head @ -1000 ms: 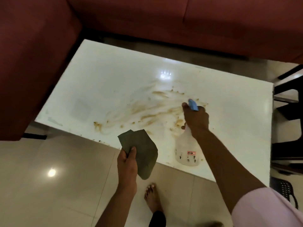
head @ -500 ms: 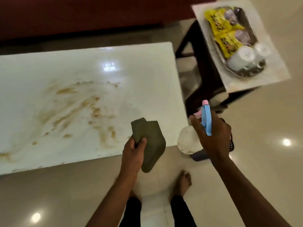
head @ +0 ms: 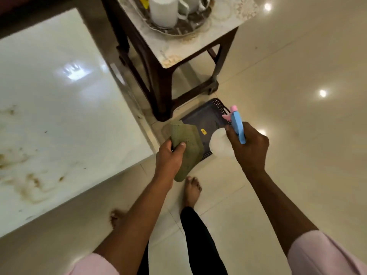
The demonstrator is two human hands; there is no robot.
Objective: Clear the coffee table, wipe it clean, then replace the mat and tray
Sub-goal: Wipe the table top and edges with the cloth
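We are gripping the spray bottle (head: 222, 144) by its neck in our right hand (head: 247, 147) over the floor basket (head: 206, 121), probably parking it, while our left hand (head: 168, 158) is pinching the green cloth (head: 188, 143) ready for the stained bench (head: 59, 116).

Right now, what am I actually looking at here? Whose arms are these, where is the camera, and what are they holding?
No machine here: these are a person's own arms, filmed by a wide-angle camera worn on their head, looking down. The left hand grips a folded green cloth. The right hand holds a spray bottle by its blue trigger head; the pale bottle body hangs below. At left is the white coffee table, with brown smears near its close edge. At the top stands a dark stool carrying a mat, and on that a metal tray with white cups. On the tiled floor below the hands lies a dark perforated basket.
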